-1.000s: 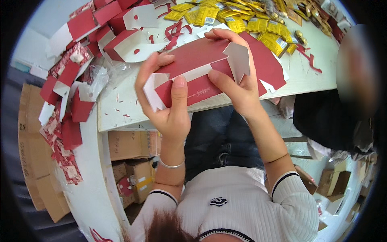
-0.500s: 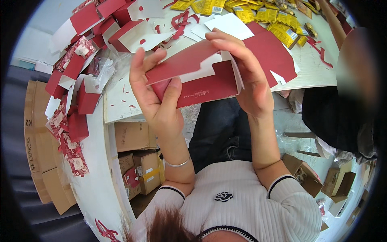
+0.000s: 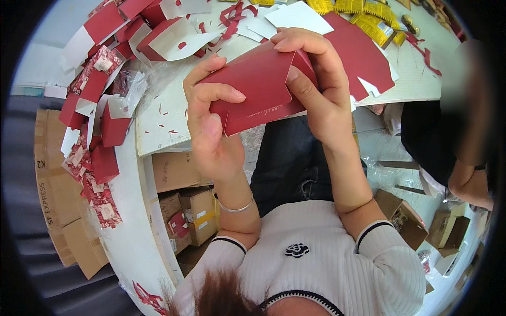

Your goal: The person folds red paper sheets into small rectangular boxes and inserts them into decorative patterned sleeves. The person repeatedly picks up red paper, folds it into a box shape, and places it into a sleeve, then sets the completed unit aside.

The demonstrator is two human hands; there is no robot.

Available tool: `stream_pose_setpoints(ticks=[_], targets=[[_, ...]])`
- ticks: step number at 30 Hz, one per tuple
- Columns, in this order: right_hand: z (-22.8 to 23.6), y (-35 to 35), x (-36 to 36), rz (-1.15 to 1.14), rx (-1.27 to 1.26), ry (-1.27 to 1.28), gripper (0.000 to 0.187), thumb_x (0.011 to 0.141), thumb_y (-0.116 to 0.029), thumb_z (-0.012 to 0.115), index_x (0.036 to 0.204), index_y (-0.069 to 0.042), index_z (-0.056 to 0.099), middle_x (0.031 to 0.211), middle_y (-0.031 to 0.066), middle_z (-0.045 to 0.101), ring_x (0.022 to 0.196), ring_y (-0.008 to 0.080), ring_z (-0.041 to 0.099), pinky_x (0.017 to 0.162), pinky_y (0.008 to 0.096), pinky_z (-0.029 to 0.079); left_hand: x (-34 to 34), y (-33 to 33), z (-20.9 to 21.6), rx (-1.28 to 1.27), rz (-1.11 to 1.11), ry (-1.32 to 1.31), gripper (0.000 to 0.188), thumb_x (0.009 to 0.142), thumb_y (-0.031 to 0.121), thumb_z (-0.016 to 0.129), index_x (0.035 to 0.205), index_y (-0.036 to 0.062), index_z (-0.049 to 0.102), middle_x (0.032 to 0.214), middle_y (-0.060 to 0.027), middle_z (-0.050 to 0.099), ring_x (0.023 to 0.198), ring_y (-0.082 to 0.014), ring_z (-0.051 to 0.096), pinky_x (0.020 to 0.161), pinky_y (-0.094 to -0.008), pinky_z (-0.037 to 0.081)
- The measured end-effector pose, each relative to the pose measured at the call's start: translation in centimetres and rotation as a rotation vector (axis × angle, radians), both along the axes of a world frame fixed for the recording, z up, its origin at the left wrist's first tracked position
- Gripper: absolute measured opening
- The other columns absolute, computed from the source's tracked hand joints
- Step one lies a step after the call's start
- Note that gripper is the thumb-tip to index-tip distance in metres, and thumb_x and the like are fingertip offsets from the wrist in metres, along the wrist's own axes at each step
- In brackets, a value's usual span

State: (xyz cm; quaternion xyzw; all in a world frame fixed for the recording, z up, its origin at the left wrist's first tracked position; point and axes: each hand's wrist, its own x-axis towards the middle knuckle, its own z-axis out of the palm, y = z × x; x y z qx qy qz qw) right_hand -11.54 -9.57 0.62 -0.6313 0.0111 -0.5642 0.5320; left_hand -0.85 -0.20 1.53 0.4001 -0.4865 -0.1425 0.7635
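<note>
Both hands are on the red box!
Up it sits over the table's [image 3: 158, 105] near edge, the box [image 3: 255, 79] gripped at both ends: the left hand [image 3: 213, 134] curls its fingers round one, the right hand [image 3: 328, 100] bends over the other, thumb against its edge. Red card [image 3: 361, 60] lies flat beyond, near yellow packets [image 3: 373, 29].

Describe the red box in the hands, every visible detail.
The red box looks like smooth, folded card, with pale printing along its lower front edge. Its broad upper panel is folded over toward the front; whether it is fastened cannot be told. It is held tilted, right end higher, at the near edge of the white table. The left hand grips its left end, the right hand its right.
</note>
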Motion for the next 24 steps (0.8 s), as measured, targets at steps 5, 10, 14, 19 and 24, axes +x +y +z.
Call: stream_pose_setpoints(ticks=[5,10,14,19,24], targets=[[0.3,-0.1,-0.5,0.291,0.175,-0.044,0.031,0.083,-0.009,0.043,0.113,-0.001,0.048,0.112,0.011,0.049,0.108,0.0186,0.045,0.093,0.0292,0.034,-0.3,0.3,0.5,-0.011,0.171,-0.13,0.026,0.065,0.012,0.05,0.089,0.0024,0.053,0.114,-0.0163,0.045,0.113,-0.0264,0.037,0.098,-0.0377,0.025],[0.0,-0.1,0.3,0.117,0.089,-0.089,0.032,0.084,0.002,0.04,0.115,-0.002,0.049,0.109,0.0082,0.05,0.103,0.014,0.048,0.089,0.025,0.036,-0.3,0.5,0.2,0.089,0.208,-0.273,0.048,0.071,0.009,0.048,0.117,-0.0013,0.04,0.121,-0.0204,0.041,0.118,-0.0274,0.036,0.099,-0.0399,0.028],[-0.1,0.1,0.5,0.118,0.108,-0.12,0.033,0.083,0.005,0.039,0.113,-0.001,0.049,0.105,0.0082,0.052,0.098,0.0139,0.05,0.086,0.025,0.039,-1.2,0.2,0.5,0.067,0.247,-0.177,0.052,0.07,0.007,0.051,0.12,-0.0002,0.037,0.123,-0.019,0.041,0.117,-0.026,0.037,0.1,-0.0389,0.026],[-0.2,0.2,0.4,0.027,0.042,-0.079,0.034,0.081,0.008,0.039,0.111,-0.002,0.051,0.103,0.0092,0.053,0.096,0.0165,0.052,0.085,0.0264,0.039,0.2,0.7,-0.3,0.147,0.14,-0.13,0.049,0.069,0.001,0.059,0.114,0.0015,0.041,0.118,-0.016,0.047,0.116,-0.026,0.037,0.1,-0.0371,0.025],[0.6,0.5,-0.1,0.052,-0.092,-0.03,0.036,0.073,0.011,0.045,0.107,0.0,0.054,0.112,0.0131,0.05,0.109,0.0237,0.046,0.091,0.0309,0.036,0.3,0.7,-0.2,0.099,0.208,-0.056,0.045,0.068,-0.005,0.061,0.11,0.0021,0.044,0.112,-0.0148,0.052,0.111,-0.0243,0.044,0.097,-0.0347,0.031]])
